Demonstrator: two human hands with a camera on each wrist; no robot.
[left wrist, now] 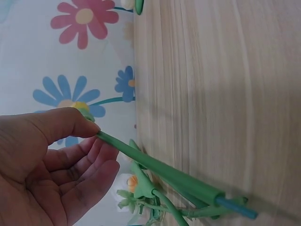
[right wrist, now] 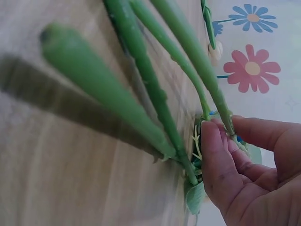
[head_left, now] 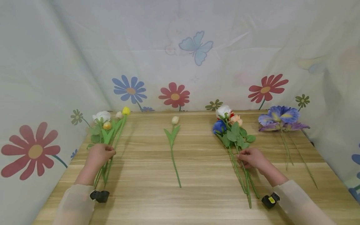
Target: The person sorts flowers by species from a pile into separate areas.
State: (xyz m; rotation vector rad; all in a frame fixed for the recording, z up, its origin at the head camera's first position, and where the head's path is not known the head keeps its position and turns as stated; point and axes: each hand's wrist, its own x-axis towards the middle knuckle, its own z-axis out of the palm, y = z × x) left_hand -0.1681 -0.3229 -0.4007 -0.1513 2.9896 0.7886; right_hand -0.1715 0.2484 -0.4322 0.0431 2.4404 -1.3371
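At the left, my left hand (head_left: 100, 153) pinches the green stem of a yellow tulip (head_left: 126, 111) between thumb and fingertips. That stem (left wrist: 160, 167) slants past the other stems in the left wrist view. Under and beside the hand lie a white rose-like flower (head_left: 102, 116), a yellow-orange tulip (head_left: 107, 125) and a pale tulip (head_left: 119, 115). My right hand (head_left: 253, 158) pinches a green stem (right wrist: 200, 70) of the right-hand bunch. This bunch has a white rose (head_left: 223, 111), a blue rose (head_left: 219, 127) and a peach rose (head_left: 236, 119); a red bloom is partly hidden behind them.
A single cream tulip (head_left: 175, 120) lies mid-table between the hands. Purple-blue irises (head_left: 279, 116) lie at the far right, stems toward the front. The wooden table (head_left: 146, 200) meets a printed floral curtain (head_left: 157, 47) at its back and sides.
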